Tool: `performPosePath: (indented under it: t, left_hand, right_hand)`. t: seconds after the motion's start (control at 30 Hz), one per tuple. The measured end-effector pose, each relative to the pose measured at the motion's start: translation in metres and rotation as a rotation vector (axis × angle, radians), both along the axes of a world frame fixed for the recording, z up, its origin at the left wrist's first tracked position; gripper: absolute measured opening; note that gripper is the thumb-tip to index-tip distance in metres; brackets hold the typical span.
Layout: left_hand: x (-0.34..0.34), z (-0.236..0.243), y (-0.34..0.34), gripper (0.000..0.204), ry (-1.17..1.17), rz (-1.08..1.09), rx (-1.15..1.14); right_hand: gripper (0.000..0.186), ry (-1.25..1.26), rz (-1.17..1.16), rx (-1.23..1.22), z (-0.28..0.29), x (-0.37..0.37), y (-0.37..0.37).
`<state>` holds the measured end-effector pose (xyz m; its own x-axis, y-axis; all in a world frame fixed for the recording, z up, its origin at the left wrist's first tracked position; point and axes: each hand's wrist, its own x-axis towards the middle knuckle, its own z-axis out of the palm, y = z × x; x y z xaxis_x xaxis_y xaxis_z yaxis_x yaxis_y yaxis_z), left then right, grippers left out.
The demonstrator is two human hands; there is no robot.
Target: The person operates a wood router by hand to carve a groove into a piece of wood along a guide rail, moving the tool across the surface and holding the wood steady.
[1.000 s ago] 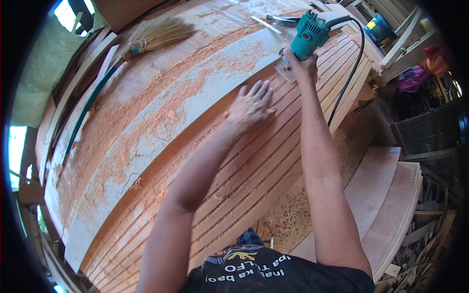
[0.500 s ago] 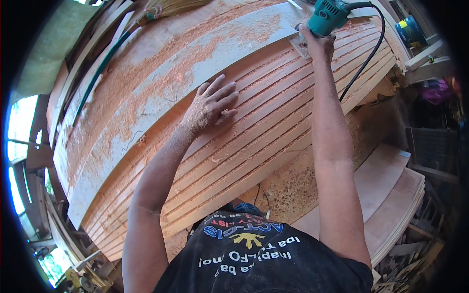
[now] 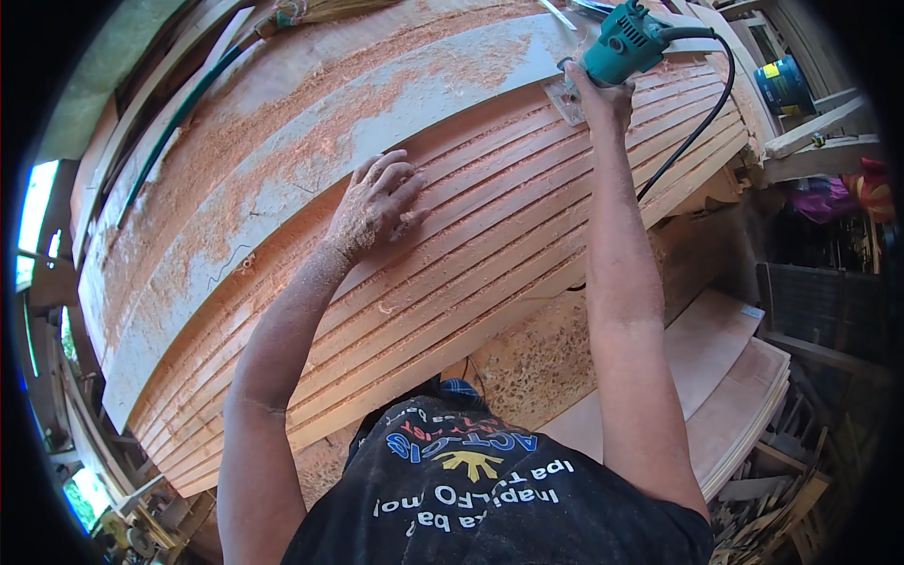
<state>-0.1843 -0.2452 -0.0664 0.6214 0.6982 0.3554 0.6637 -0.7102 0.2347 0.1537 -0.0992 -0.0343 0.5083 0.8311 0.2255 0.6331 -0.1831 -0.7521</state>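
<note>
My right hand (image 3: 605,102) is wrapped round the lower body of a teal trim router (image 3: 623,42) at the far right of a large wooden panel (image 3: 471,235). Its clear base plate (image 3: 567,102) rests at the panel's upper part, beside the edge of a pale curved board (image 3: 311,151). Long parallel grooves with wood dust in them run along the panel. My left hand (image 3: 379,200), dusted with shavings, lies on the panel near the board's edge, fingers apart and slightly bent, holding nothing. The router's bit is hidden.
A black cord (image 3: 702,127) loops from the router over the panel's right edge. Orange shavings (image 3: 348,132) cover the pale board. Stacked curved plywood sheets (image 3: 744,405) lie at the lower right. A straw broom (image 3: 325,9) and a dark bucket (image 3: 784,85) sit at the far side.
The whole view has shifted slightly, carrying panel and hands leftward in the picture. My left fingers look a little more bent. My right hand keeps its hold on the router.
</note>
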Motion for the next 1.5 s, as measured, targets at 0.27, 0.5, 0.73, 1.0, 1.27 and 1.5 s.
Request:
performPosePath:
  t: [0.27,0.5,0.73,1.0,1.27,1.5]
  left_hand:
    - [0.007,0.007,-0.003,0.046,-0.042,0.034,-0.050]
    - [0.006,0.011,-0.002,0.047,0.027,0.076,-0.065]
    - [0.108,0.014,0.038,0.041,-0.177,0.129,0.000]
    - [0.200,-0.025,0.101,0.050,-0.304,0.281,0.077]
    - [0.212,-0.033,0.114,0.050,-0.193,0.284,0.168]
    - [0.198,-0.025,0.107,0.038,-0.209,0.252,0.177]
  right_hand:
    - [0.101,-0.004,0.003,-0.052,0.010,-0.005,-0.012]
    - [0.096,-0.013,0.010,-0.010,0.014,-0.009,-0.011]
    - [0.093,0.040,0.073,0.068,-0.004,-0.002,-0.005]
    - [0.091,0.037,0.080,0.115,-0.020,0.005,0.004]
    - [0.088,-0.054,0.024,0.108,0.001,-0.003,-0.006]
    - [0.084,0.074,-0.043,0.025,0.004,-0.029,-0.025]
